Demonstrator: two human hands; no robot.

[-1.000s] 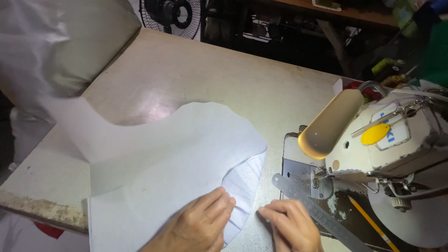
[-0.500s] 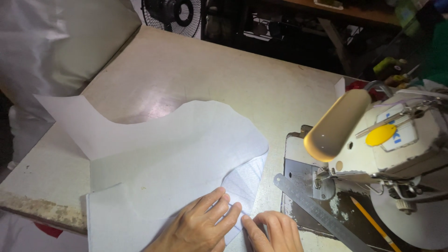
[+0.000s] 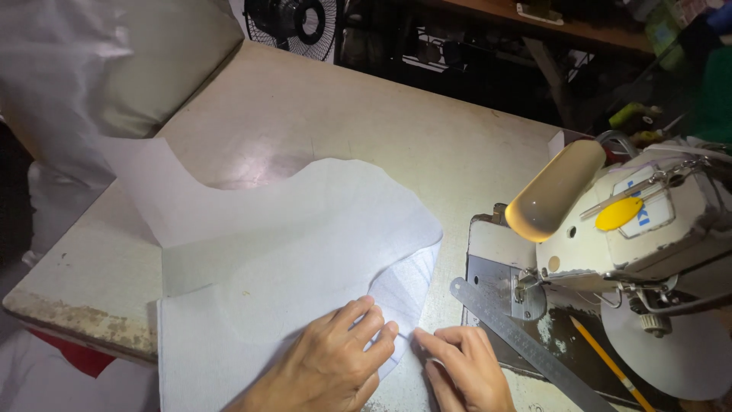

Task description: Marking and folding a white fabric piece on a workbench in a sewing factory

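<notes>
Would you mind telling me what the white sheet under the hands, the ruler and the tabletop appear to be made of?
White sheet: thin matte fabric, probably interfacing; it looks faintly translucent and lies limp with a crease. Ruler: likely steel, grey with a dull sheen. Tabletop: seemingly beige laminate, smooth, worn and chipped at its near edge. Left hand rests flat on the sheet.

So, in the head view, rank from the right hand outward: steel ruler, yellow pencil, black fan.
1. Flat steel ruler, just right of the right hand.
2. Yellow pencil, farther right on the machine bed.
3. Black fan, far across the table.
</notes>
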